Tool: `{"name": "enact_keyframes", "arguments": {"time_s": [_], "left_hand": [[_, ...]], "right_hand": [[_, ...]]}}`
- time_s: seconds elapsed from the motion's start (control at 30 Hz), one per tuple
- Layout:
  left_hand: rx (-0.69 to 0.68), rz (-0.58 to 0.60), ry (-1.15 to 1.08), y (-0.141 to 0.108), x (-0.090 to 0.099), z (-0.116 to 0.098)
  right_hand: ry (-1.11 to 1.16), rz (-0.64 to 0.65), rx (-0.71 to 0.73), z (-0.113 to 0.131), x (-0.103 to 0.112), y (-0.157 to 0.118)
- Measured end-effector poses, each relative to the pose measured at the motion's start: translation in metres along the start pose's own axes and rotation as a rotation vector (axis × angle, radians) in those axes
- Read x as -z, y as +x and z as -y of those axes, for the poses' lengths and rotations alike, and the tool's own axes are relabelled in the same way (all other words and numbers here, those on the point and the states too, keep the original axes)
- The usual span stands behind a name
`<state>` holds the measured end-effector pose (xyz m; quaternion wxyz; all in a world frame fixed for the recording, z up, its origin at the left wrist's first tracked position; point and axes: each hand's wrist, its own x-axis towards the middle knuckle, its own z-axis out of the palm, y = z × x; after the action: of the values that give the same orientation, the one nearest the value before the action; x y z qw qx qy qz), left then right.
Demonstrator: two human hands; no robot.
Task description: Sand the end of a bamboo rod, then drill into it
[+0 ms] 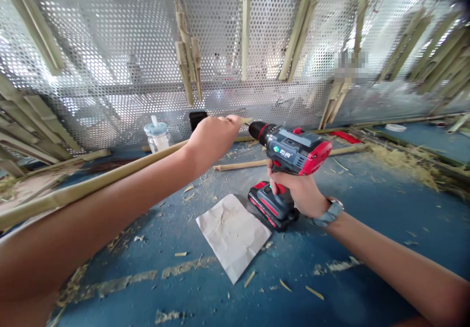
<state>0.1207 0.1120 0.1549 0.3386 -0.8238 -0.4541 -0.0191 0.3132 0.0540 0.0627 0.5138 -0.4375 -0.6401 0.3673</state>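
My right hand point(295, 186) is wrapped round the handle of a grey and red cordless drill point(293, 150), whose chuck points left. My left hand point(216, 133) is closed round a long bamboo pole point(91, 184), which runs back along my left forearm to the left edge. The pale end of the bamboo shows just past my fingers, at the drill's tip; whether they touch is hard to tell. Below the hands, a creased white paper point(233, 234) lies on the blue table point(176, 288), beside the drill's battery.
A lidded jar with a straw point(157, 136) and a black phone-like object point(197, 119) stand behind my left arm. Bamboo pieces hang on the perforated metal screen point(216, 28). A bamboo strip point(242, 165) lies behind the paper. Shavings point(407, 163) are heaped at right.
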Motion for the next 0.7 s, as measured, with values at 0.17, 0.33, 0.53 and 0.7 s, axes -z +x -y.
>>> {"name": "enact_keyframes", "arguments": {"time_s": [0.17, 0.33, 0.53, 0.7], "left_hand": [[0.008, -0.006, 0.017, -0.001, -0.005, 0.002], [-0.023, -0.005, 0.013, 0.001, -0.005, 0.006], [-0.042, 0.001, 0.03, 0.004, 0.001, 0.003], [-0.071, 0.012, 0.058, 0.001, 0.01, 0.001]], "right_hand": [[-0.015, 0.003, 0.001, 0.0, 0.0, 0.001], [-0.013, 0.003, -0.022, -0.001, -0.001, 0.001], [0.035, -0.028, -0.029, -0.003, -0.003, 0.001], [0.015, -0.033, -0.003, 0.002, -0.005, 0.0]]}}
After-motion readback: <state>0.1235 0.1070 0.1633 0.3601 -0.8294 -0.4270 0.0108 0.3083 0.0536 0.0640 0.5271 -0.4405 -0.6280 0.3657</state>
